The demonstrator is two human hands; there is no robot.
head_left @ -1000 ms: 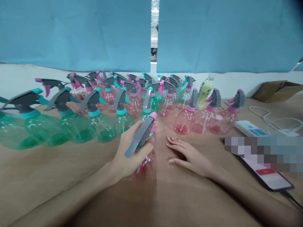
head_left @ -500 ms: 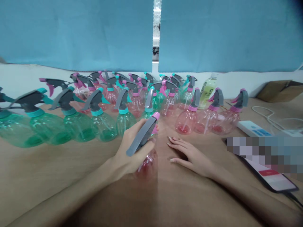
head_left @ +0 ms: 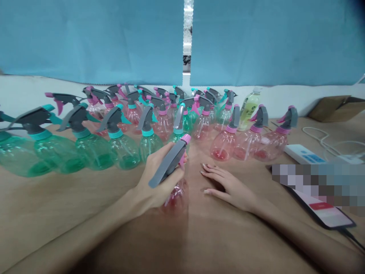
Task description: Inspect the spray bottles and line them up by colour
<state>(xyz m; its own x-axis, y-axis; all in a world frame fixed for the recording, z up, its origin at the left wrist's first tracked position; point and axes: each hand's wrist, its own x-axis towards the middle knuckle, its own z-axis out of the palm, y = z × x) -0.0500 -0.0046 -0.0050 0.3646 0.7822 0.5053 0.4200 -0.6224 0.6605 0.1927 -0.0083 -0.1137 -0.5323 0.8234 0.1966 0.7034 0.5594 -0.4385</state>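
My left hand [head_left: 159, 182] is wrapped round the neck of a pink spray bottle [head_left: 177, 194] with a grey and pink spray head. The bottle is upright in front of me, its neck hidden by my fingers. To its right my right hand [head_left: 228, 186] rests on the table [head_left: 114, 205], palm down, fingers apart, holding nothing. A row of green spray bottles [head_left: 125, 152] with turquoise collars stands beyond my left hand. Behind my right hand are three pink spray bottles [head_left: 224, 146]. More pink and green bottles stand behind these rows.
A phone [head_left: 322, 209] with a cable lies at the right, partly pixelated. Near it are a white power strip [head_left: 305, 154] and white cables [head_left: 319, 139]. A bottle with yellow-green contents [head_left: 251, 108] and a brown cardboard piece [head_left: 336, 108] are further back.
The spray head in my left hand has shifted slightly left. The whole view has moved a little; my right hand keeps its place on the table.
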